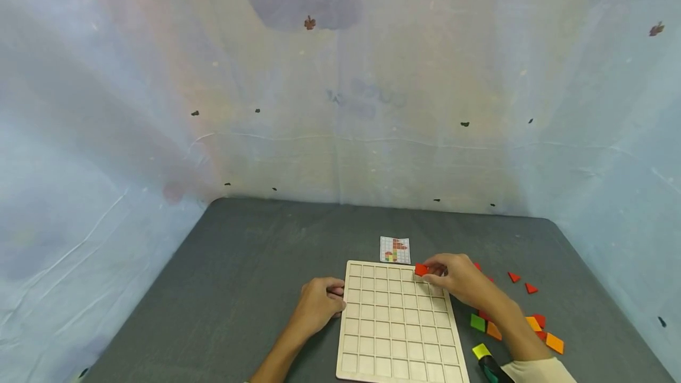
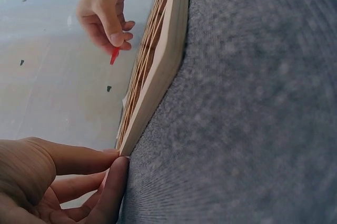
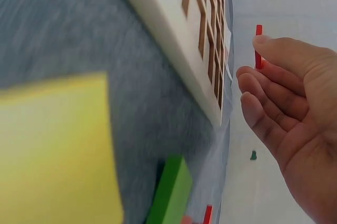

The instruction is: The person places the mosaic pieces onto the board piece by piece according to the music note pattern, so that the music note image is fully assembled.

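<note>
A pale wooden grid board [image 1: 396, 316] lies on the dark table. My left hand [image 1: 319, 305] is at its left side; in the left wrist view the thumb and index finger of that hand [image 2: 58, 176] pinch the board's edge [image 2: 158, 76]. Over the far right part of the grid, my right hand [image 1: 454, 276] holds a small flat red tile [image 1: 421, 269] between thumb and fingers. Seen from the right wrist, the tile [image 3: 258, 47] stands edge-on in the pinch, apart from the board. Its exact outline is partly hidden by the fingertips.
Beyond the board lies a printed pattern card [image 1: 395, 250]. To the right are scattered red triangles [image 1: 531, 288], a green tile [image 1: 477, 323], an orange tile [image 1: 555, 343] and a yellow tile [image 1: 481, 351] near the right wrist. A patterned sheet [image 1: 340, 105] surrounds the table.
</note>
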